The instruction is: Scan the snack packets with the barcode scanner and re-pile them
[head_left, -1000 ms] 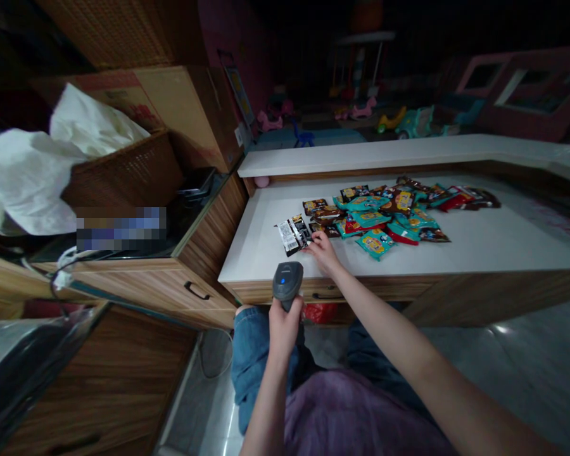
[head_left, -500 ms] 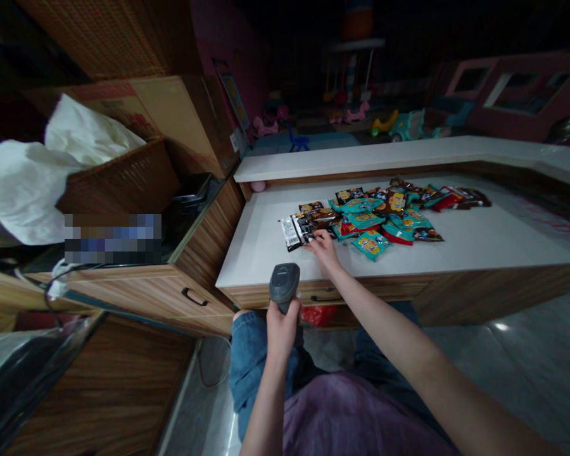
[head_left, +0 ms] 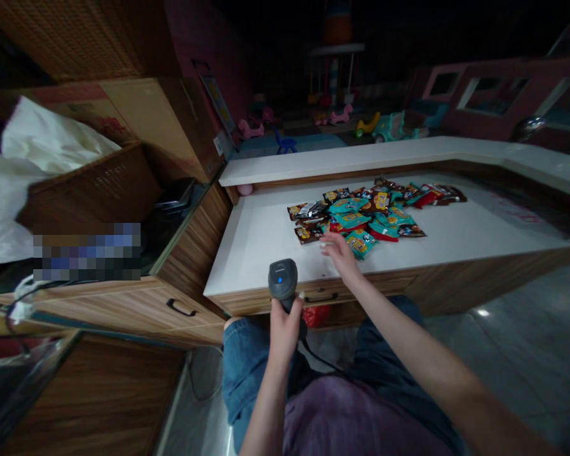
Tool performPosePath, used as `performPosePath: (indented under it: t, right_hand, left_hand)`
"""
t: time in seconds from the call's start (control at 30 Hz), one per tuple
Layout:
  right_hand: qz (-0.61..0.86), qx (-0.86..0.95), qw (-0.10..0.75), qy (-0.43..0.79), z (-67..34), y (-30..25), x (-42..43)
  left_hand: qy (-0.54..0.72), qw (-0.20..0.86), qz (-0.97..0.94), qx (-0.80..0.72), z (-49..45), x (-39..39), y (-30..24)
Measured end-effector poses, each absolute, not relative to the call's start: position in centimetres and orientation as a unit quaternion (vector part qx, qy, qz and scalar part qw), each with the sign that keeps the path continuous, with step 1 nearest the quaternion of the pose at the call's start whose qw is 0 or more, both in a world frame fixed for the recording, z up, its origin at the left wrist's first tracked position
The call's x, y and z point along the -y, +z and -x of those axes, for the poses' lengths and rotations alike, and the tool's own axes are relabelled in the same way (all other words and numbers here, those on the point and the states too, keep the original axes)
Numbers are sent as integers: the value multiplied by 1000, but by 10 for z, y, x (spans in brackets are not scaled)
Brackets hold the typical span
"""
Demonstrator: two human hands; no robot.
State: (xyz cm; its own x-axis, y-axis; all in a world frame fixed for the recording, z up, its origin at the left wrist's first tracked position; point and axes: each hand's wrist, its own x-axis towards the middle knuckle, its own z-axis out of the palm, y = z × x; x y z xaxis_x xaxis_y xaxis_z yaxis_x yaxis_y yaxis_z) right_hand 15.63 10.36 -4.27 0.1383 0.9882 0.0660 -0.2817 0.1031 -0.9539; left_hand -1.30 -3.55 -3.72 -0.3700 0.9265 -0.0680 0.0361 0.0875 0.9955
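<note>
My left hand [head_left: 285,323] is wrapped round the handle of a dark grey barcode scanner [head_left: 283,278], which shows a small blue light on top and trails a black cable. My right hand [head_left: 341,253] hovers at the near edge of a heap of snack packets, fingers apart and holding nothing. Closest to its fingertips are a dark brown packet [head_left: 308,235] and a teal packet [head_left: 361,242]. Several more teal, brown and red packets overlap behind them on the white counter [head_left: 256,247].
A raised white ledge [head_left: 361,152] runs along the counter's back. On the left, a wicker basket [head_left: 90,187] with white bags stands before a cardboard box [head_left: 147,114]. A drawer handle [head_left: 320,297] and a red bag [head_left: 316,315] are under the counter's front.
My right hand has let go of the black and white packet and drawn back slightly, fingers spreading. A blue light now shows on the scanner. The view has shifted a little to the right.
</note>
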Motion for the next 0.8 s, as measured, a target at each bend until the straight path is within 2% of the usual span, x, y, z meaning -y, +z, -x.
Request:
performPosePath:
  t: [0.1, 0.17, 0.4, 0.47, 0.6, 0.73, 0.8]
  right_hand:
    - [309, 508, 482, 643, -164, -51, -47]
    - [302, 511, 451, 667, -166, -53, -21]
    - [449, 417, 524, 591, -201, -52, 14]
    - [480, 413, 519, 574, -216, -51, 21]
    - [509, 410, 514, 555, -231, -47, 31]
    - [515, 408, 502, 563, -228, -47, 37]
    - [518, 414, 493, 564, -226, -50, 40]
  left_hand:
    - [550, 480, -410, -547, -3, 31, -32]
    - [530, 526, -430, -507, -16, 30, -25]
    - [469, 507, -553, -466, -30, 6, -8]
    - [487, 477, -537, -497, -22, -26, -6]
    - [505, 339, -548, -574, -12, -120, 7]
    - [398, 185, -577, -689, -16, -206, 25]
    - [331, 175, -572, -730, -20, -232, 30]
